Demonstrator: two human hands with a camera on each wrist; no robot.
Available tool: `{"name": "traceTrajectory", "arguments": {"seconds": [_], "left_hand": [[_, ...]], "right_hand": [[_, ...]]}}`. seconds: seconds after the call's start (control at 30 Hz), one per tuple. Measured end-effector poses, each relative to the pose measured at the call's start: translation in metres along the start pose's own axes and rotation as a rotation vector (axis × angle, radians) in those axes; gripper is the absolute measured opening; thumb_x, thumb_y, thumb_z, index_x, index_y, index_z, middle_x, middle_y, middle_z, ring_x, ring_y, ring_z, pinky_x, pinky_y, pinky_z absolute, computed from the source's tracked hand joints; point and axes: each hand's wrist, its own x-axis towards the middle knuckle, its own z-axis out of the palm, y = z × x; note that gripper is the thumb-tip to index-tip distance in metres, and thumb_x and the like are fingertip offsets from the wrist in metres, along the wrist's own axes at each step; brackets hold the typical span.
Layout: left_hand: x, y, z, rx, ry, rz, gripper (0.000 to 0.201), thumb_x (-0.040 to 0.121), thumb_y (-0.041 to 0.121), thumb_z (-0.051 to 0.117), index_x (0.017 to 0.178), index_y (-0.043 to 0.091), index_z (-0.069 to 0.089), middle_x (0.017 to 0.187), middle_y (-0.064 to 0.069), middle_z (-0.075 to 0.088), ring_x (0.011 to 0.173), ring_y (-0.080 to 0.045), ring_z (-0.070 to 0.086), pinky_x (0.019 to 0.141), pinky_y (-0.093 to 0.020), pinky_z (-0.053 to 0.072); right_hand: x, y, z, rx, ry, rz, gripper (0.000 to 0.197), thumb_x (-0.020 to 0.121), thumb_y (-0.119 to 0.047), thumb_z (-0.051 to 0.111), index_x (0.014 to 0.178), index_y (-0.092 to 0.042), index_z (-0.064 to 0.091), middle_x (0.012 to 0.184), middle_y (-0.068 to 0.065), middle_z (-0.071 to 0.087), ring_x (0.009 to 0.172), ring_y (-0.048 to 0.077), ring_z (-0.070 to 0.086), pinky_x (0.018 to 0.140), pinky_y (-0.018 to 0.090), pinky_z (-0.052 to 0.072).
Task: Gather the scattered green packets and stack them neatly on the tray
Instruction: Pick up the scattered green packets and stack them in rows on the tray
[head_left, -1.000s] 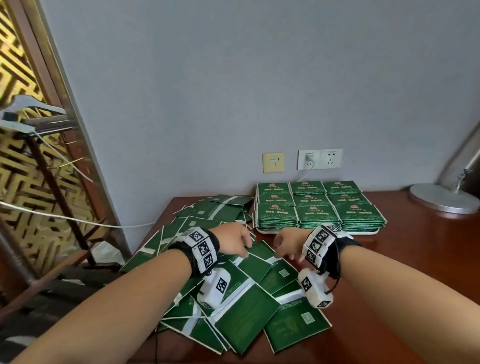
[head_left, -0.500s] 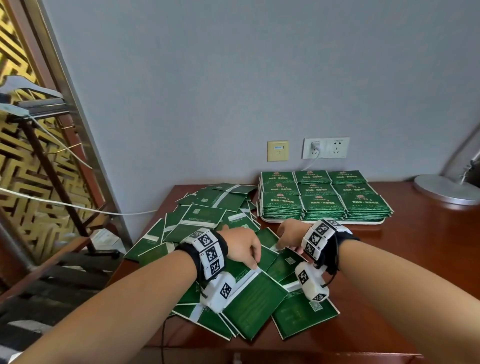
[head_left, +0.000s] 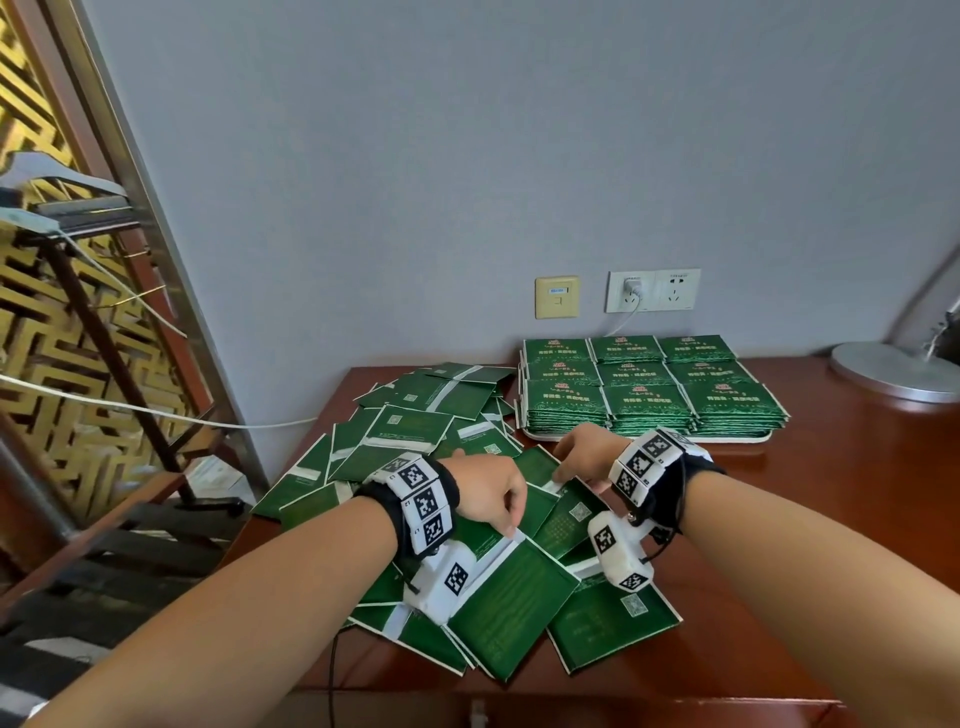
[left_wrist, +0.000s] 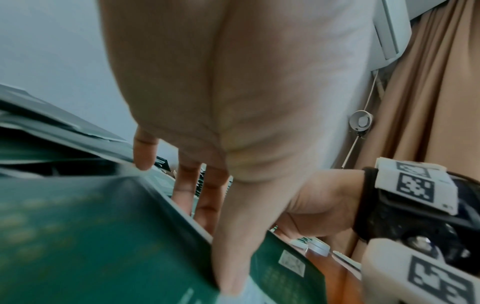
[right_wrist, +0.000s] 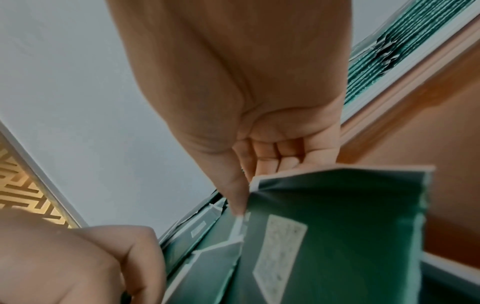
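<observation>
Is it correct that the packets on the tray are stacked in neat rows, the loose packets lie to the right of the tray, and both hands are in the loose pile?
Not quite. The loose packets lie left of the tray, not right; the head view shows it. The rest holds: neat rows there, left hand and right hand in the pile.

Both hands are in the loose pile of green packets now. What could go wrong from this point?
1. The scattered green foil packets overhang the brown wooden table's near and left edges; a tug could drop some.
2. The right hand pinches one packet by its corner, so it may slip.
3. The stacks on the white tray stand tall; careless placing could topple them.
</observation>
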Motion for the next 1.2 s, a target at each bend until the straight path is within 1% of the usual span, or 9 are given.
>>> {"name": "traceTrajectory", "arguments": {"seconds": [0.17,0.33,0.47,0.57,0.7,0.83,1.03,1.13,1.2], "left_hand": [[0.002,0.005,-0.005,-0.076,0.067,-0.001,0.007,0.088,0.031,0.071,0.09,0.024,0.07,0.087,0.019,0.061,0.091,-0.008,0.055,0.105,-0.046,0.035],[0.015,0.018,-0.011,-0.141,0.129,0.016,0.01,0.09,0.025,0.068,0.096,0.017,0.071,0.089,0.014,0.063,0.086,-0.008,0.059,0.091,-0.035,0.051],[0.034,0.036,-0.016,-0.119,0.161,0.049,0.012,0.091,0.021,0.066,0.097,0.012,0.072,0.092,0.01,0.064,0.091,-0.012,0.062,0.084,-0.027,0.05],[0.051,0.053,-0.019,-0.123,0.17,0.077,0.012,0.091,0.021,0.067,0.097,0.011,0.071,0.095,0.008,0.065,0.092,-0.013,0.063,0.079,-0.024,0.047],[0.076,0.081,-0.019,-0.105,0.148,0.124,0.011,0.092,0.019,0.065,0.097,0.011,0.071,0.094,0.006,0.066,0.083,-0.009,0.059,0.066,-0.015,0.043],[0.103,0.109,-0.016,-0.08,0.093,0.157,0.01,0.091,0.017,0.065,0.095,0.011,0.073,0.102,0.002,0.07,0.091,-0.016,0.066,0.081,-0.029,0.055],[0.132,0.149,-0.008,-0.082,0.08,0.196,0.007,0.09,0.015,0.066,0.094,0.013,0.072,0.094,0.005,0.068,0.081,-0.011,0.062,0.078,-0.028,0.053],[0.145,0.16,-0.005,-0.086,0.122,0.166,0.009,0.088,0.021,0.069,0.096,0.017,0.07,0.1,0.005,0.067,0.092,-0.015,0.063,0.084,-0.031,0.053],[0.15,0.162,-0.004,-0.095,0.151,0.112,0.017,0.085,0.024,0.072,0.1,0.019,0.066,0.103,0.004,0.065,0.095,-0.017,0.061,0.083,-0.032,0.051]], "right_hand": [[-0.003,0.011,-0.015,0.1,0.026,-0.019,0.041,0.079,-0.012,0.078,0.117,-0.007,0.065,0.099,0.014,0.071,0.088,0.035,0.071,0.079,0.049,0.059],[-0.008,0.035,-0.035,0.18,0.052,-0.003,0.034,0.077,-0.009,0.079,0.107,-0.009,0.063,0.098,0.016,0.07,0.084,0.036,0.07,0.081,0.052,0.057],[-0.013,0.063,-0.051,0.254,0.074,0.03,0.024,0.078,-0.005,0.077,0.098,-0.008,0.063,0.095,0.02,0.07,0.071,0.029,0.063,0.077,0.047,0.056],[-0.019,0.086,-0.068,0.276,0.112,0.056,0.018,0.078,-0.003,0.075,0.091,-0.007,0.064,0.083,0.014,0.068,0.068,0.027,0.063,0.071,0.044,0.056],[-0.028,0.124,-0.09,0.296,0.146,0.108,0.02,0.08,0.002,0.072,0.092,-0.01,0.062,0.096,0.016,0.069,0.088,0.034,0.07,0.081,0.048,0.059],[-0.036,0.168,-0.108,0.301,0.173,0.158,0.038,0.076,0.005,0.073,0.108,-0.012,0.06,0.103,0.019,0.068,0.09,0.039,0.07,0.076,0.057,0.057],[-0.051,0.214,-0.124,0.262,0.149,0.228,0.037,0.074,0.007,0.072,0.106,-0.011,0.064,0.098,0.012,0.069,0.085,0.029,0.07,0.076,0.047,0.06],[-0.056,0.231,-0.128,0.219,0.15,0.245,0.035,0.076,0.006,0.07,0.107,-0.008,0.062,0.086,0.01,0.064,0.072,0.021,0.064,0.065,0.034,0.06],[-0.055,0.236,-0.13,0.19,0.167,0.246,0.032,0.078,0.002,0.07,0.108,-0.007,0.062,0.088,0.011,0.065,0.072,0.019,0.063,0.067,0.034,0.059]]}}
